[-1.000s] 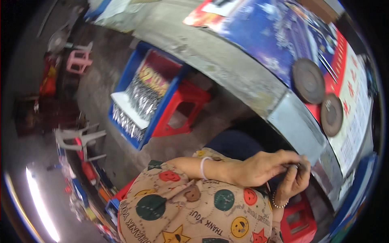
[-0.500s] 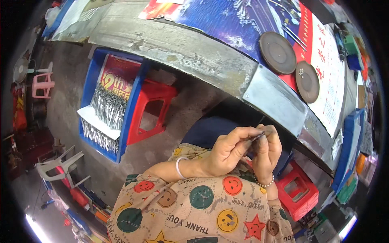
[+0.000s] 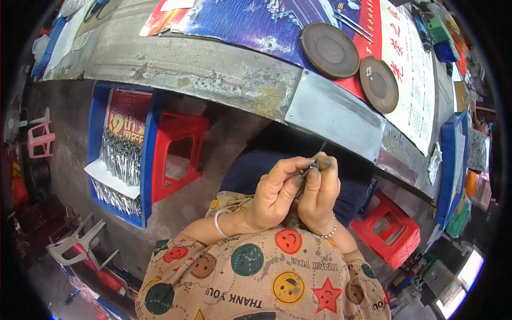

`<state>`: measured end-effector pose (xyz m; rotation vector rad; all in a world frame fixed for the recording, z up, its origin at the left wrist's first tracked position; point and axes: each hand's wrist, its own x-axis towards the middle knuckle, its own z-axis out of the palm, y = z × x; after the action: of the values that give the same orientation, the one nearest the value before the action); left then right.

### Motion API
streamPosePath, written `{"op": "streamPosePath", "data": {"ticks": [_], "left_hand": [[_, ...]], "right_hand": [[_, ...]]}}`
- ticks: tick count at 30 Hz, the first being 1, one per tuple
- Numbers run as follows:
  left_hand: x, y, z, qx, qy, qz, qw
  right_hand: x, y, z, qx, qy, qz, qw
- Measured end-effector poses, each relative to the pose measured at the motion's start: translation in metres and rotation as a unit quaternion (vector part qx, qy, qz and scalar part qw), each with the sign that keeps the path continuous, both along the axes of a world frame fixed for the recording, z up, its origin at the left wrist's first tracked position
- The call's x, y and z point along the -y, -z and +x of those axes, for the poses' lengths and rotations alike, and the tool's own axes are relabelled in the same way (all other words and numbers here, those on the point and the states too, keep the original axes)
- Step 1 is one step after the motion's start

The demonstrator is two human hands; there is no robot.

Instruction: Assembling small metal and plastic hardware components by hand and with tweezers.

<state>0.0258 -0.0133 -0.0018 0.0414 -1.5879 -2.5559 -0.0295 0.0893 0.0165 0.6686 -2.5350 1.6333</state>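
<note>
left hand (image 3: pixel 273 196): fingertips pinching small dark metal piece (image 3: pixel 311 166) | right hand (image 3: pixel 320 198): thumb and finger gripping the same piece | piece: between both hands, over lap (image 3: pixel 255 166), near front edge of bench (image 3: pixel 213 72) | on bench: larger brown dish (image 3: pixel 330 50) beside smaller brown dish (image 3: pixel 380 88)

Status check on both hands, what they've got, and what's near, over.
Left hand and right hand together at the fingertips. Small dark piece pinched between them, kind unclear. Grey metal plate at table edge, just beyond.
</note>
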Motion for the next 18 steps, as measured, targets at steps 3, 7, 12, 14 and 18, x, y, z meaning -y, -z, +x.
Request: {"op": "streamPosePath", "data": {"ticks": [3,7,12,14,18], "left_hand": [[0.003,0.001,0.004,0.008,0.037,-0.021,0.999],[0.003,-0.003,-0.007,0.01,-0.015,0.077,0.997],[0.016,-0.002,0.003,0.055,-0.032,0.009,0.998],[0.014,-0.004,0.004,0.074,-0.051,0.011,0.996],[0.018,-0.001,-0.002,-0.013,-0.074,-0.061,0.995]], "right_hand": [[-0.015,-0.009,-0.008,0.306,0.006,-0.172,0.936],[-0.011,-0.006,-0.009,0.124,-0.062,-0.087,0.987],[0.008,0.005,-0.012,-0.058,-0.078,-0.037,0.995],[0.015,0.013,-0.005,-0.103,-0.045,0.026,0.993],[0.016,0.014,0.011,-0.01,0.011,0.087,0.996]]}}
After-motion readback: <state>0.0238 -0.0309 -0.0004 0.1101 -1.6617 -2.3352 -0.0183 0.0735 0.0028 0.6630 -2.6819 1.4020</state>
